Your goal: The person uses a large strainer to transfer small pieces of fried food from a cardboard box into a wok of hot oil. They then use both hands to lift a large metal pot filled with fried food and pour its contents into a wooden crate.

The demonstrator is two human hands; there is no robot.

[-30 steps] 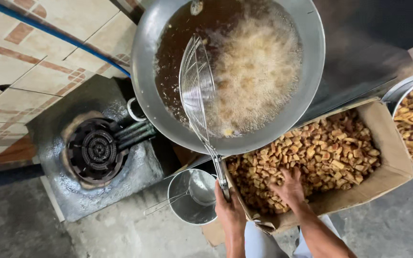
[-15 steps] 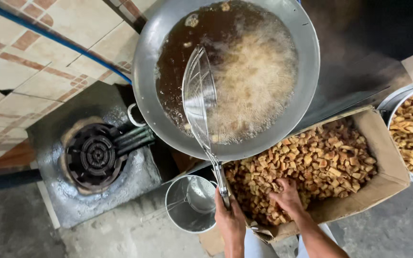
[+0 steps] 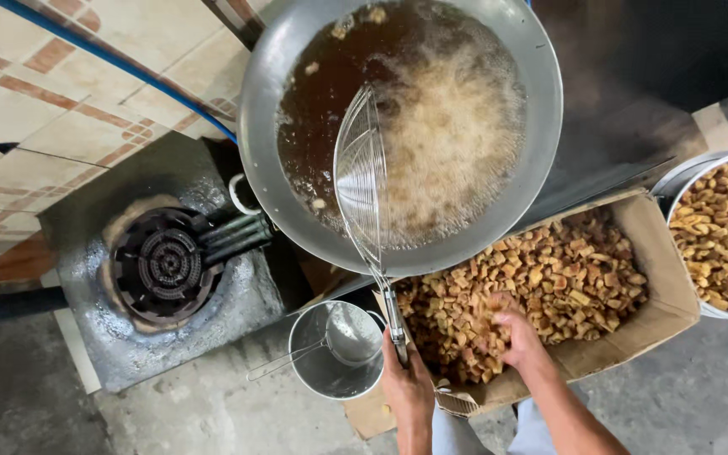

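Left hand (image 3: pixel 406 389): wrapped tight on the handle of the wire skimmer (image 3: pixel 362 181).
Skimmer: reaches up from that hand into the big pan (image 3: pixel 254 109) of bubbling oil.
Right hand (image 3: pixel 519 339): fingers curled into the brown fried pieces (image 3: pixel 566 278).
Box (image 3: pixel 676 295): holds those pieces, under the right hand.
Small pot (image 3: pixel 313 371): just beside the left hand.

One package shows: an open cardboard box (image 3: pixel 659 278), brown and roughly rectangular, lying on the grey floor just below the rim of the big frying pan and beside a round metal basin at the right edge. Its flaps are folded out and its walls sag. It is filled with small golden-brown fried pieces. No labels, signs or screens are visible.
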